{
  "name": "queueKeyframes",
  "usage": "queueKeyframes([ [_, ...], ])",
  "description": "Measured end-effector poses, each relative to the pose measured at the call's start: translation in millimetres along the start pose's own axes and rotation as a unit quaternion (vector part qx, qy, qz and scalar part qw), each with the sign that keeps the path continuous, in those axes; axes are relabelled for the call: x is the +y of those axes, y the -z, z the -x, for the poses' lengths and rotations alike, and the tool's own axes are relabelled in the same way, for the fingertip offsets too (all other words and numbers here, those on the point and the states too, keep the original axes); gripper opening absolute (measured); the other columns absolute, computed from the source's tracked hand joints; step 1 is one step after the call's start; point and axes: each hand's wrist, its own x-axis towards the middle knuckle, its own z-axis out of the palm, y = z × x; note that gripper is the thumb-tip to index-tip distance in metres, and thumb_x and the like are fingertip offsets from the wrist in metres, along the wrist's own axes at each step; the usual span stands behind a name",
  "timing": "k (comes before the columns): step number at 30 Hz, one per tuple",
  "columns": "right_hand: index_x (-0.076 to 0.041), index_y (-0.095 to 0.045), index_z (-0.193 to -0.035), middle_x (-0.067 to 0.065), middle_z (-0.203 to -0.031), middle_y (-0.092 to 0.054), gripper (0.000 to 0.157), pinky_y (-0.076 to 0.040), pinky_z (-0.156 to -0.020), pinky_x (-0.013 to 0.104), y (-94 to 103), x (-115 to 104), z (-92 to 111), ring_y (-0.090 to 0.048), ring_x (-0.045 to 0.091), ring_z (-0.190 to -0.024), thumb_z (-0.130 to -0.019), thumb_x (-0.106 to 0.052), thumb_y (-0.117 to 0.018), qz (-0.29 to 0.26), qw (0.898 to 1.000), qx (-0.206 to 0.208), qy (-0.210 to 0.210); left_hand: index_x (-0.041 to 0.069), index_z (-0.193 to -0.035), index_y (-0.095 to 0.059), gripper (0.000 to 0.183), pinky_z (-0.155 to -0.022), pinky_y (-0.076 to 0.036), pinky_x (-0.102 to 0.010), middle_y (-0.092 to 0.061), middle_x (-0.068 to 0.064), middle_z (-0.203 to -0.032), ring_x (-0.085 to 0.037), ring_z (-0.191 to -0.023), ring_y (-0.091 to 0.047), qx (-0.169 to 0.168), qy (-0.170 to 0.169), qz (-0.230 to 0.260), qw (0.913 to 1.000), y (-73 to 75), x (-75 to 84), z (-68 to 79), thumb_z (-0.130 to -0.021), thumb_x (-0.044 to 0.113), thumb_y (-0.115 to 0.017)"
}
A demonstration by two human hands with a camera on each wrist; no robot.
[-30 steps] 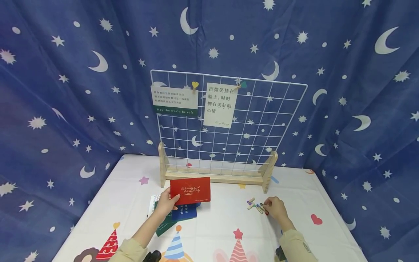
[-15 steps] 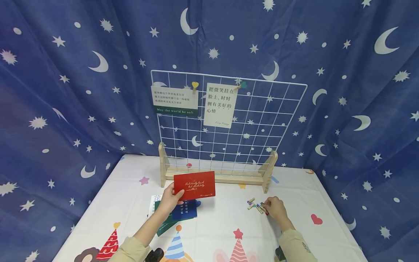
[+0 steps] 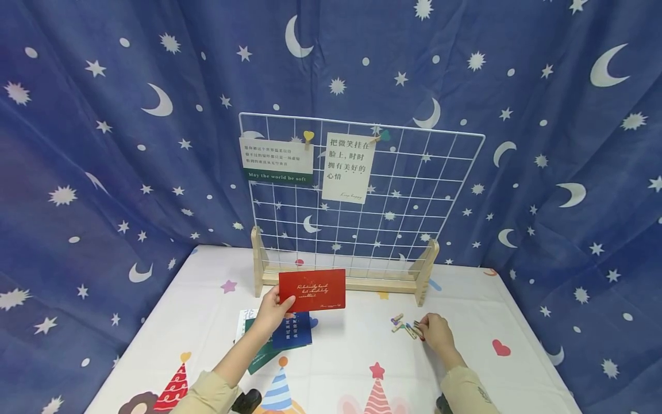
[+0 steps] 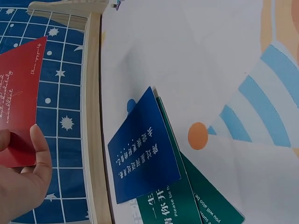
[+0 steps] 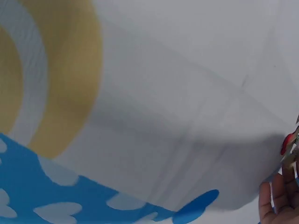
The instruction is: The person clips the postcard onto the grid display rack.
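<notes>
Red card [image 4: 21, 109] only partly in left-wrist view

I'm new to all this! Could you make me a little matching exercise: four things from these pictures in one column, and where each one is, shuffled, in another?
Things
1. Red card
2. Blue card
3. Small clothespins
4. Yellow heart clothespin

Places
A. Partly covering green cards
B. At the upper right of the hanging white-and-green card
C. Held by the left hand
D. In a loose group by the right hand

Right pairs: 1-C, 2-A, 3-D, 4-B
</notes>
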Motion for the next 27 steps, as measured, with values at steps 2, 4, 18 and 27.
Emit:
queueKeyframes([
  [2, 0.002, -0.059, -0.077, 0.007, -0.066, -0.059, 0.009, -0.042, -0.054, 0.028, -0.3, 0.9, 0.4, -0.053, 0.016, -0.061, -0.085, -0.001, -0.061, -0.005, 1.000, 0.009, -0.001, -0.005, -0.130, -0.043, 0.039, -0.075, -0.058, -0.036, -0.057, -0.028, -0.124, -0.038, -0.103, -0.062, -0.002, 0.001, 0.000, 1.0000, 0.2, 0.3, 0.2, -0.094, 0.005, -0.054],
  [4, 0.002, -0.058, -0.078, 0.008, -0.067, -0.059, 0.009, -0.043, -0.054, 0.029, -0.9, 2.1, 0.6, -0.053, 0.017, -0.060, -0.086, -0.001, -0.060, -0.010, 1.000, 0.020, -0.005, -0.005, -0.130, -0.043, 0.039, -0.075, -0.058, -0.036, -0.056, -0.028, -0.124, -0.038, -0.103, -0.062, -0.004, 0.002, 0.000, 1.0000, 0.3, 0.6, 0.2, -0.094, 0.005, -0.053],
  [18, 0.005, -0.055, -0.090, 0.012, -0.072, -0.058, 0.011, -0.043, -0.054, 0.032, -0.9, 7.5, 5.2, -0.054, 0.020, -0.062, -0.091, -0.006, -0.055, -0.034, 0.997, 0.067, -0.030, -0.005, -0.128, -0.045, 0.037, -0.071, -0.059, -0.031, -0.058, -0.028, -0.123, -0.038, -0.102, -0.063, -0.001, 0.002, 0.006, 1.0000, -0.4, 3.7, -4.8, -0.093, 0.003, -0.054],
  [27, 0.008, -0.055, -0.092, 0.014, -0.074, -0.058, 0.011, -0.041, -0.051, 0.025, -1.8, 7.7, 7.0, -0.052, 0.017, -0.061, -0.089, -0.002, -0.057, -0.079, 0.992, 0.094, -0.023, -0.003, -0.131, -0.044, 0.040, -0.071, -0.059, -0.031, -0.057, -0.027, -0.125, -0.037, -0.102, -0.063, -0.010, -0.008, 0.013, 0.9998, -2.0, 12.6, -5.4, -0.093, 0.003, -0.054],
])
